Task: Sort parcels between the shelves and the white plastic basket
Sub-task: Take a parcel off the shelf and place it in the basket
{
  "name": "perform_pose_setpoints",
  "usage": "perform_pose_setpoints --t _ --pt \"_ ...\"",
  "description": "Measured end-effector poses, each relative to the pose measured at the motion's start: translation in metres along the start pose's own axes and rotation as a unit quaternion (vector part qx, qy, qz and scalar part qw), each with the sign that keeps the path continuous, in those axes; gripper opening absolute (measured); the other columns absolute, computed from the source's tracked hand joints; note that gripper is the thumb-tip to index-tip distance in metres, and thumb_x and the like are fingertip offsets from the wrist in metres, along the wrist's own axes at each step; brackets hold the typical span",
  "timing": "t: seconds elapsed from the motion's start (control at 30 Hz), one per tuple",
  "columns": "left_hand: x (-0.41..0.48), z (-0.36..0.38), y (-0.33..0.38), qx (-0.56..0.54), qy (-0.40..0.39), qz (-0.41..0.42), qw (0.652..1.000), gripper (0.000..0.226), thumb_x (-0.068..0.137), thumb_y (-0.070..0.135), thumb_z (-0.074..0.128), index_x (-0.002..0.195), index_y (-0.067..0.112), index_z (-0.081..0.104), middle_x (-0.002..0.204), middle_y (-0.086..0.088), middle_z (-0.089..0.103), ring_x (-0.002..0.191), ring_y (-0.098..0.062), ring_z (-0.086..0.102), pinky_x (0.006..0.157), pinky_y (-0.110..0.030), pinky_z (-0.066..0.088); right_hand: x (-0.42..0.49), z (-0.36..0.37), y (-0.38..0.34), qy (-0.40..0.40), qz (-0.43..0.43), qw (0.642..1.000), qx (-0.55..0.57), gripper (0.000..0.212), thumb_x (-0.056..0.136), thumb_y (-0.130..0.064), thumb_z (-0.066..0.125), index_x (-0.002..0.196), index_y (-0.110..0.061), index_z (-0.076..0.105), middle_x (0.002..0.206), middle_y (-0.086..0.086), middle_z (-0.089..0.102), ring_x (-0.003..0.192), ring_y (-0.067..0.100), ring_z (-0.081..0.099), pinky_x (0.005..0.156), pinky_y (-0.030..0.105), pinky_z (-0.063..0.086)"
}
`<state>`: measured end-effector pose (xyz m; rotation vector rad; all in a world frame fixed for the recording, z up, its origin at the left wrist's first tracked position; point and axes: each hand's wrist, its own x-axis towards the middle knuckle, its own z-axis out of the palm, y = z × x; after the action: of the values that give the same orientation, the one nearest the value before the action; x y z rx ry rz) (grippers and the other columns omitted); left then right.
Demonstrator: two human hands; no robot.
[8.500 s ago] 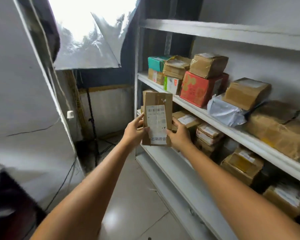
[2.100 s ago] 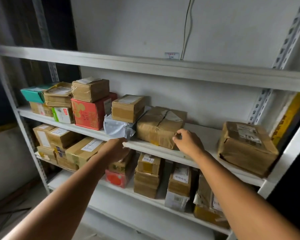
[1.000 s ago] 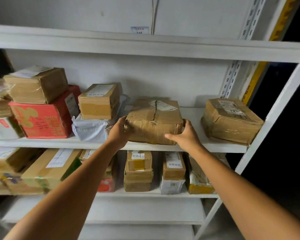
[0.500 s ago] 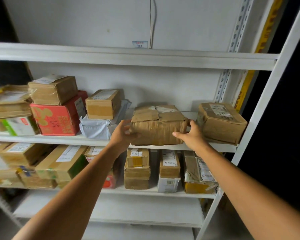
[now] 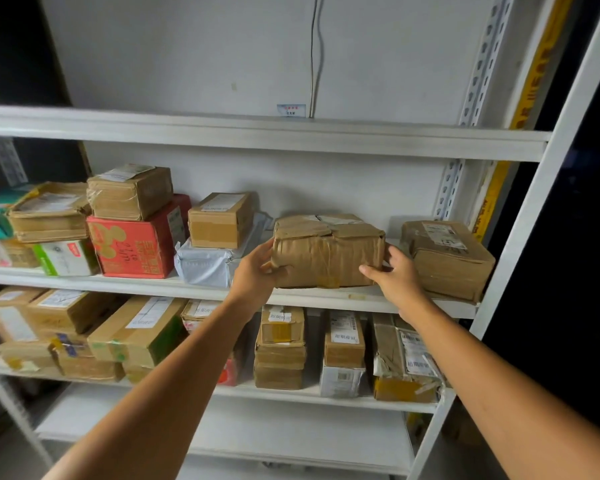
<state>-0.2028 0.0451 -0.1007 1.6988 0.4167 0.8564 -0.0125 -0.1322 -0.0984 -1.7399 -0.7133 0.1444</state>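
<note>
shelving of white painted metal point(image 5: 118, 282) fills the view, flat boards between perforated uprights, set against a smooth pale grey wall point(image 5: 187, 64) in a dim room. a thin grey cable point(image 5: 313, 53) hangs down the wall to the top board. taped brown cardboard boxes point(image 5: 129, 192) crowd the second and third boards down, with a red printed carton point(image 5: 132, 247) and a wrinkled grey plastic mailer bag point(image 5: 205, 265) on the upper of the two. a big crumpled brown paper-wrapped parcel point(image 5: 329, 251), oblong, creased and glossy with tape, is at the front edge of that board, between the mailer bag and a squat brown cardboard box point(image 5: 447, 258) on the right, near each. whether its base touches the board cannot be told. the left hand point(image 5: 257, 271) grips its left end, thumb on the front face, fingers wrapped behind. the right hand point(image 5: 395, 275) holds the right end, thumb along the lower front corner, fingers curled round the side. a small blue-and-white label point(image 5: 291, 110) is stuck on the wall just above the top board.
</note>
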Motion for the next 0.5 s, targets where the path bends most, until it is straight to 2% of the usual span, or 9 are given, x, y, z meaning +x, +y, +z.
perform_pose_setpoints --t 0.1,0.2,0.27,0.33,0.4,0.5 --pt "0.001 0.005 0.005 0.018 -0.002 0.012 1.0 0.065 0.08 -0.002 0.073 0.137 0.022 0.053 0.126 0.005 0.065 0.116 -0.016 0.062 0.097 -0.04 0.051 0.008 -0.006 0.001 0.005 0.014 0.999 0.035 0.049 0.083 -0.013 0.076 0.127 -0.019 0.057 0.125 -0.005 0.06 0.118 0.011 0.051 0.099 0.036 0.043" --pt "0.001 0.009 0.006 0.039 0.013 0.014 0.999 0.071 0.079 0.002 0.076 0.141 0.023 0.049 0.13 0.004 0.062 0.119 -0.015 0.059 0.098 -0.044 0.051 0.017 -0.014 0.0 -0.009 0.033 0.995 0.092 0.048 0.08 -0.004 0.076 0.115 -0.031 0.057 0.109 -0.014 0.063 0.102 0.004 0.059 0.088 0.025 0.047" --pt "0.004 0.011 0.007 0.041 0.019 0.012 0.999 0.072 0.078 0.005 0.077 0.142 0.026 0.049 0.13 0.003 0.062 0.117 -0.016 0.06 0.096 -0.045 0.053 0.021 -0.018 -0.003 -0.017 0.041 0.992 0.116 0.049 0.079 0.001 0.075 0.112 -0.031 0.056 0.098 -0.022 0.064 0.09 -0.006 0.059 0.077 0.018 0.046" --pt "0.007 0.012 0.007 0.047 0.019 0.007 0.999 0.073 0.078 0.008 0.079 0.142 0.029 0.049 0.13 0.001 0.062 0.118 -0.018 0.059 0.098 -0.047 0.051 0.025 -0.021 -0.005 -0.022 0.043 0.99 0.132 0.051 0.08 0.003 0.074 0.109 -0.034 0.055 0.097 -0.021 0.065 0.09 -0.006 0.06 0.076 0.019 0.047" --pt "0.01 0.013 0.007 0.056 0.018 0.005 0.998 0.073 0.079 0.01 0.079 0.142 0.031 0.048 0.131 -0.001 0.062 0.119 -0.018 0.059 0.1 -0.048 0.05 0.027 -0.022 -0.005 -0.029 0.04 0.99 0.131 0.047 0.08 0.004 0.073 0.097 -0.037 0.057 0.104 -0.015 0.067 0.097 0.001 0.062 0.084 0.026 0.049" --pt "0.012 0.014 0.005 0.072 0.019 0.007 0.997 0.073 0.08 0.013 0.078 0.143 0.032 0.047 0.131 0.0 0.062 0.12 -0.017 0.058 0.1 -0.047 0.049 0.029 -0.022 -0.003 -0.037 0.04 0.99 0.127 0.042 0.082 0.004 0.071 0.099 -0.033 0.059 0.109 -0.01 0.068 0.107 0.012 0.062 0.094 0.035 0.048"
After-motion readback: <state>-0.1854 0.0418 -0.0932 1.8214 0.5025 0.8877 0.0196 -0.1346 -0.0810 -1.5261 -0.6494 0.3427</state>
